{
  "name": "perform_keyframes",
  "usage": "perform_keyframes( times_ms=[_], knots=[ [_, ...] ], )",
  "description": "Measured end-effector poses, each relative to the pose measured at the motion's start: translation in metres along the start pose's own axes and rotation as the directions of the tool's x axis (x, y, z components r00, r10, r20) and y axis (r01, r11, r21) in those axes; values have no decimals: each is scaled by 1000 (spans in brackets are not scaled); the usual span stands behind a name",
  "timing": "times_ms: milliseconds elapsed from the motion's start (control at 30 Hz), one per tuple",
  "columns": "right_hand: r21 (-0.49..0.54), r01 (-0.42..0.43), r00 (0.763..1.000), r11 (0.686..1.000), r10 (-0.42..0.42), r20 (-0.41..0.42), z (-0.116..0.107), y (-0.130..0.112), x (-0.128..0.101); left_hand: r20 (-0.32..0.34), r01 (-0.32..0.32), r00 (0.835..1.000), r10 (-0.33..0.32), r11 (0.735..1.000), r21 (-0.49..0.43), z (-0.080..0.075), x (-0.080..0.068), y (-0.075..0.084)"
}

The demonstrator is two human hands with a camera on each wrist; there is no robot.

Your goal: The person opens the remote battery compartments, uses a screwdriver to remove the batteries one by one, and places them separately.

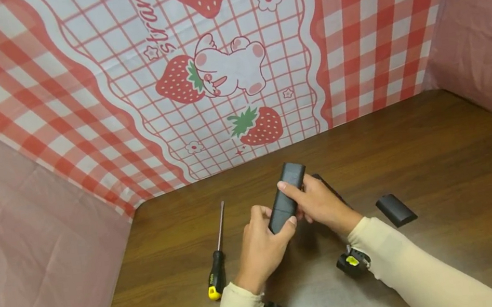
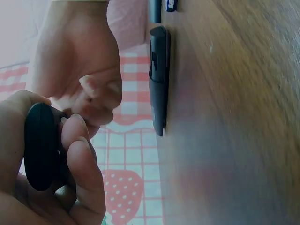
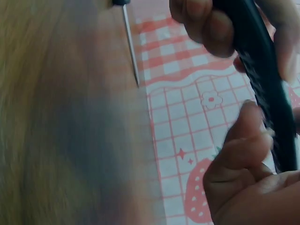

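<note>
Both hands hold a black remote control (image 1: 288,194) tilted above the table, its plain back with a seam line facing up in the head view. My left hand (image 1: 263,245) grips its lower end, thumb on the back near the seam and fingers around the other edge. My right hand (image 1: 324,203) holds the upper part, thumb laid across the back and fingers underneath. Along the underside, small raised bumps like buttons show in the right wrist view, on the remote control (image 3: 262,70). The left wrist view shows its rounded end (image 2: 40,145) between the left fingers.
On the wooden table (image 1: 158,270) a screwdriver (image 1: 218,257) with a black-and-yellow handle lies left. A black curved cover (image 1: 395,209) lies right. A second black device (image 2: 159,84) lies behind the right hand, with a small battery (image 2: 171,4) beyond. Patterned cloth (image 1: 241,122) hangs behind.
</note>
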State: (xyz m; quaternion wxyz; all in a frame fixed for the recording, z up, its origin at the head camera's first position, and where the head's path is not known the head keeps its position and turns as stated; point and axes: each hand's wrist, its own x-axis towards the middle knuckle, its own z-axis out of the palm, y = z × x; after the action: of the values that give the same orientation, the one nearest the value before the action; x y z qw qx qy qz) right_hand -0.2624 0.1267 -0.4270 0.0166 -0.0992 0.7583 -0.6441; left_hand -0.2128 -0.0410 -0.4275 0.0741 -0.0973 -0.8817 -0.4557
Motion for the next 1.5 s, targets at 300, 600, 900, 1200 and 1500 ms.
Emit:
perform_keyframes(
  times_ms=[300, 600, 900, 1200, 1500],
  knots=[
    [73, -61, 994, 995, 67, -86, 4, -3, -2, 33, -29, 999, 31, 997, -64, 5, -3, 2],
    [8, 0, 994, 1000, 1, -109, 5, 0, -3, 71, 128, 991, -116, 970, -206, 9, -1, -1],
    [24, 34, 992, 999, -30, -122, 6, 1, -4, 329, 256, 941, -76, 794, -552, 9, -2, -4],
    [5, 30, 989, 1000, -29, -143, 6, 0, -4, 341, 268, 938, -59, 747, -609, 10, -1, -7],
    [29, 17, 987, 999, -12, -160, 6, 0, -3, 382, 281, 924, -13, 702, -654, 10, 0, -6]
  ],
)
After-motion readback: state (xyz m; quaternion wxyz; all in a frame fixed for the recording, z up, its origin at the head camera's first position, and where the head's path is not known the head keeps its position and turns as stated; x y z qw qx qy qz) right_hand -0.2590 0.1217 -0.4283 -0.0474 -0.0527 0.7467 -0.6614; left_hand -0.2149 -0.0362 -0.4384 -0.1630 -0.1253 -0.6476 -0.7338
